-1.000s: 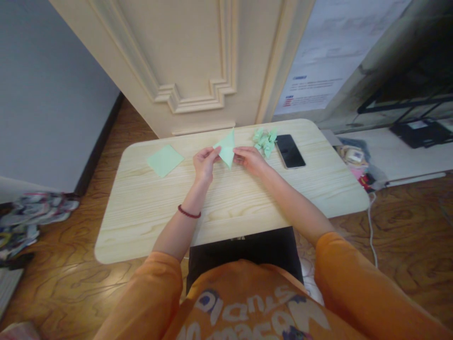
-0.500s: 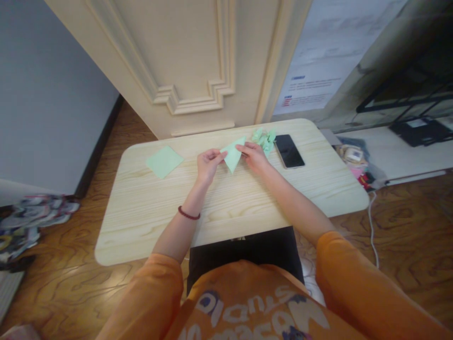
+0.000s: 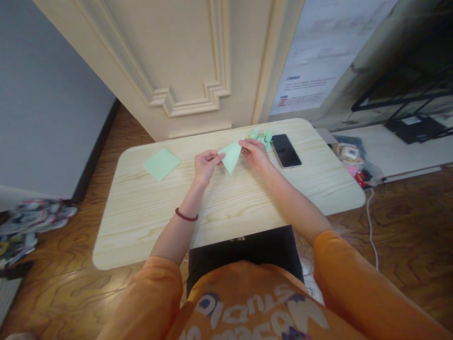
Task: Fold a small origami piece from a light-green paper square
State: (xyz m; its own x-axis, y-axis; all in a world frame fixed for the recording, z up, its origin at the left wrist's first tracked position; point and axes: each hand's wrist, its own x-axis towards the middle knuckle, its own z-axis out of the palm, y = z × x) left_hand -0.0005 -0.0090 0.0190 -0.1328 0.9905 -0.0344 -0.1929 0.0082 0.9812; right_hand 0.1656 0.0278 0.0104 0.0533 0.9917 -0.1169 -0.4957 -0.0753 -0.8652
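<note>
As the pale wooden desk [image 3: 226,222] fills the centre of the frame below a cream panelled door [image 3: 170,61], a loose square of green paper [image 3: 162,164] lies flat on its left part, well apart from the hands [image 3: 230,158]. Toward the far edge, right of centre, sits a crumpled cluster of folded green paper [image 3: 260,137], just beside a black smartphone [image 3: 286,150] lying face up. A printed poster [image 3: 318,56] fills the upper right, and a heap of small packets [image 3: 348,153] lies beyond the desk's right edge. A white cable [image 3: 370,226] drops toward the wooden floor [image 3: 406,236] at right. Patterned cloth [image 3: 31,226] lies at the far left. Both hands are nearly closed, fingers pinched, and they grip a green paper triangle [image 3: 231,157] between them above the middle of the desk, its point hanging downward. The left hand [image 3: 207,166], with a red beaded bracelet [image 3: 186,216] on its wrist, holds the triangle's left corner; the right hand [image 3: 255,153] holds its upper right edge, close above the cluster.
</note>
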